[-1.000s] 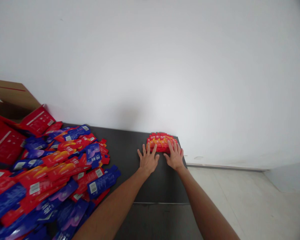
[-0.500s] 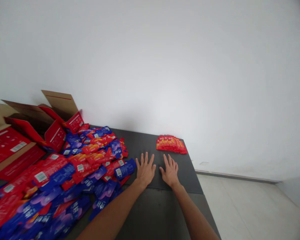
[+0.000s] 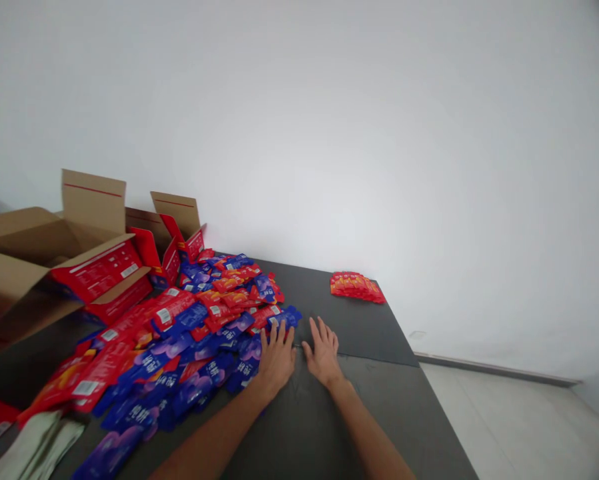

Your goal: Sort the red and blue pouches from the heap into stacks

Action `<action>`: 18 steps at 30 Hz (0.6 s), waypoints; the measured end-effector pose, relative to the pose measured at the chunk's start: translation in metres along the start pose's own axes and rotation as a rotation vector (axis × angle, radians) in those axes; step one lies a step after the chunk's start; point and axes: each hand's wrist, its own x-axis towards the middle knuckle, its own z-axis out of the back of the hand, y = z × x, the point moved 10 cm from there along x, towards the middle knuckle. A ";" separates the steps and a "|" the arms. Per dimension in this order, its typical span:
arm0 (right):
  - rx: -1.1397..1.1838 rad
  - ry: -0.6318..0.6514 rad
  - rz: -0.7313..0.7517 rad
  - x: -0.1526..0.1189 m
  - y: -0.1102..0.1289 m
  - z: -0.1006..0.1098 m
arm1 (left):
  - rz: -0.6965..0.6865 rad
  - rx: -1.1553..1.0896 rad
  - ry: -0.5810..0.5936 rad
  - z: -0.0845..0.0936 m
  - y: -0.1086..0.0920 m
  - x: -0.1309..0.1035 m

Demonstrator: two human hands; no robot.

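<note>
Wall: plain white wall (image 3: 359, 140) across the far side.
Table: dark table (image 3: 379, 387), far edge along the wall, a seam crossing its top; pale floor (image 3: 484, 407) shows to the right.
Packet heap: loose heap of packets (image 3: 194, 323), red and blue-purple mixed, spread over the left half of the table from far to near.
Boxes: open red-and-brown cardboard boxes (image 3: 106, 270) at far left, flaps raised, beside the heap.
Folded piece: pale folded piece (image 3: 42, 443) at near left, material unclear.
Left hand: left hand (image 3: 278, 360) released, fingers spread at the heap's right edge; whether they touch the blue packet there, I cannot tell.
Right hand: right hand (image 3: 323, 353) released, fingers extended above bare tabletop, just right of the left one.
Red packets: overlapping row of red packets (image 3: 356, 287) at the table's far right corner, well apart from both hands.
</note>
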 end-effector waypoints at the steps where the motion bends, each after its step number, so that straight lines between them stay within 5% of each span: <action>1: 0.007 0.002 0.007 -0.003 0.009 -0.002 | -0.002 0.003 -0.001 0.003 0.005 -0.006; 10: 0.025 -0.008 0.057 -0.025 0.069 -0.007 | 0.056 0.011 0.008 0.017 0.034 -0.036; 18: 0.024 -0.053 0.063 -0.044 0.087 -0.014 | 0.019 -0.023 -0.044 0.011 0.044 -0.053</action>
